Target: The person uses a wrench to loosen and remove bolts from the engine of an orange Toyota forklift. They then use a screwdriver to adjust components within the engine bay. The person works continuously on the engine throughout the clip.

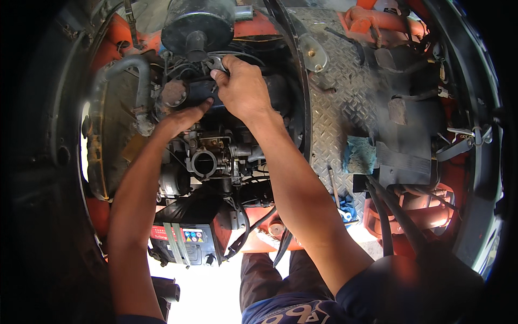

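Observation:
My right hand [243, 89] is closed on a silver wrench [216, 63], whose head shows at the thumb beside thin lines and hoses on top of the engine. A round black canister [198, 24] with a short spout stands just beyond it. My left hand [186, 120] lies against the dark engine cover [200, 89], a finger stretched toward the right hand and no tool showing in it; some of its fingers are hidden. Left of that hand's fingertips is a rusty round cap [174, 93]. Below both hands sits a carburettor [204, 163] with a round open throat.
A thick grey hose [143, 81] bends down at the left beside the radiator [97, 151]. Nearer me is a battery [186, 237]. On the right, a tread-plate floor [329, 124] carries a blue-green cloth [360, 155], pedals [397, 110] and a thin-handled tool [333, 183]. Two dark levers [396, 216] rise nearby.

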